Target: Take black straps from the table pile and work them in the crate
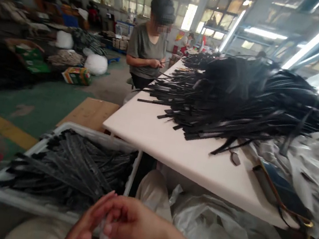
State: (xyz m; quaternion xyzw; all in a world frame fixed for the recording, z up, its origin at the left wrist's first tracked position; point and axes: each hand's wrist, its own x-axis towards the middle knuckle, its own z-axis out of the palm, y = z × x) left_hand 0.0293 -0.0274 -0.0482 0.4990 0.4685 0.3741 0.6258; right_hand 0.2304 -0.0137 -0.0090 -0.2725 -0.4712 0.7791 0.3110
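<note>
Below, a small pale, translucent scrap between both hands, mostly hidden.

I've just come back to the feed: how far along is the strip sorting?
Done: a white bin on the floor holds many black strips. In hand: both hands, left and right, meet low over something small and pale; I cannot tell what. Left: a big pile of black strips covers the white table.
</note>
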